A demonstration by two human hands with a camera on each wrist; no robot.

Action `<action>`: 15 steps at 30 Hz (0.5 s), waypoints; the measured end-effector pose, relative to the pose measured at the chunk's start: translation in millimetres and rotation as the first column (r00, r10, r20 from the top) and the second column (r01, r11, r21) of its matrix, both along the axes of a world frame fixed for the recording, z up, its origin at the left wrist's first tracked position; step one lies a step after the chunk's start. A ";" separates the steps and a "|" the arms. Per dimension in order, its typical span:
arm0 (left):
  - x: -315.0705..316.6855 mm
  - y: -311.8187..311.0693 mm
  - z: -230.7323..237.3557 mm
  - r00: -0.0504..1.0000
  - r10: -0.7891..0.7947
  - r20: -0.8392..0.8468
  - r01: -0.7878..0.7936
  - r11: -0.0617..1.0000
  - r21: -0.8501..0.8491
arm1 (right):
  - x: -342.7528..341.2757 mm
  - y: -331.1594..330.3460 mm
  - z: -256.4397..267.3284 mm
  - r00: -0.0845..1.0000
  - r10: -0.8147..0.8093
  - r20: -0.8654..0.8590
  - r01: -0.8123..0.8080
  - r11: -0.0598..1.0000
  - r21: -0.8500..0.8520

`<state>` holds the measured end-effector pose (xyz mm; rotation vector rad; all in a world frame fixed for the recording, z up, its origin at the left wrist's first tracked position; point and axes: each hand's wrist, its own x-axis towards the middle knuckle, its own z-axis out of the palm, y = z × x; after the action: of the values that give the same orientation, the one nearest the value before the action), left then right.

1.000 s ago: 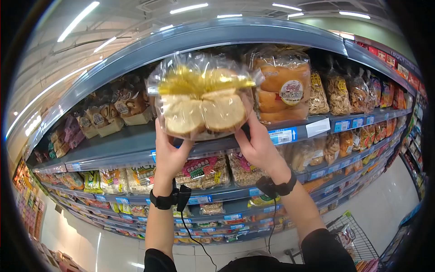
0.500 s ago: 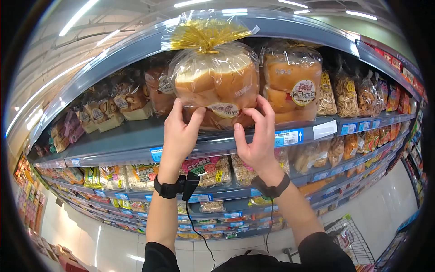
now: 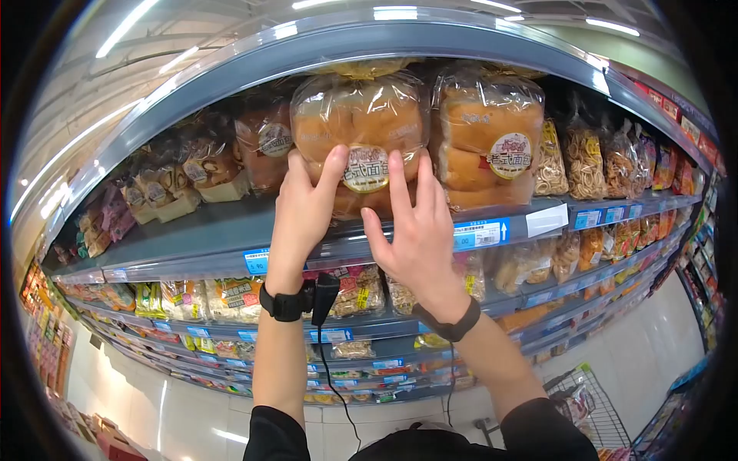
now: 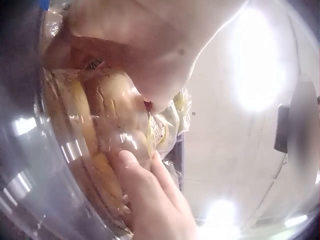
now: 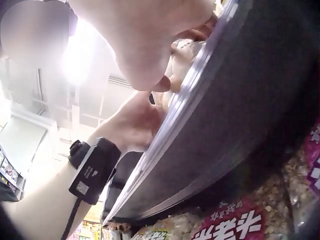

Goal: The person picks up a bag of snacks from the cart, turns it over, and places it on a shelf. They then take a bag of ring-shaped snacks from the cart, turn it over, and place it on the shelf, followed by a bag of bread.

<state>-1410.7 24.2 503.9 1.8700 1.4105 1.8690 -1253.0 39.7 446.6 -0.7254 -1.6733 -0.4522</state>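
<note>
A clear bag of bread with golden buns stands upright on the upper shelf, its round label facing out and its gold tie at the top. My left hand lies against its lower left, thumb straight on the front beside the label. My right hand has its extended fingers against the lower right front, with the thumb lower down. In the left wrist view, the right fingertips touch the plastic over the buns. The right wrist view has my left hand at the shelf edge.
A similar bag of bread stands close on the right, a darker bagged loaf on the left. The shelf's front edge carries price tags. Bagged snacks fill the lower shelves; a wire cart stands at lower right.
The bread was held up, tilted with its base showing, then turned upright and went down and back onto the shelf. My fingers moved from under and around it to its front.
</note>
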 end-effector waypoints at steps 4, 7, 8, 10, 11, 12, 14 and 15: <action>4.6 5.6 6.0 0.982 0.170 -0.078 -0.177 0.979 -0.104 | -6.6 2.0 -9.5 1.000 -0.011 0.013 0.011 0.999 -0.035; 15.7 -0.1 15.5 0.964 0.236 -0.122 -0.255 0.951 -0.176 | -6.3 -0.3 -15.1 0.994 -0.049 0.097 0.051 0.999 -0.018; 20.8 -1.5 17.4 0.939 0.296 -0.174 -0.328 0.923 -0.202 | -6.5 0.0 -15.6 0.995 -0.045 0.093 0.046 0.999 -0.009; 26.3 0.5 14.0 0.925 0.334 -0.182 -0.366 0.911 -0.190 | -5.6 -2.4 -16.6 0.995 -0.044 0.088 0.045 0.999 -0.011; 27.4 0.7 12.8 0.909 0.371 -0.188 -0.402 0.901 -0.165 | -4.8 -1.8 -17.7 0.995 -0.038 0.094 0.040 0.999 -0.015; 27.1 0.1 11.1 0.908 0.376 -0.184 -0.406 0.898 -0.168 | -3.5 -0.3 -19.0 0.996 -0.007 0.091 0.007 1.000 -0.001; 26.0 -2.5 5.9 0.921 0.354 -0.163 -0.376 0.916 -0.141 | -1.0 1.4 -22.2 0.996 0.025 0.082 -0.026 1.000 0.005; 25.6 -4.2 4.5 0.920 0.352 -0.170 -0.377 0.915 -0.144 | -0.1 2.6 -22.6 0.996 0.039 0.082 -0.041 0.999 0.019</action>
<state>-1385.1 19.9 508.4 1.7782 2.0225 1.7105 -1253.1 42.4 424.0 -0.6650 -1.7538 -0.4755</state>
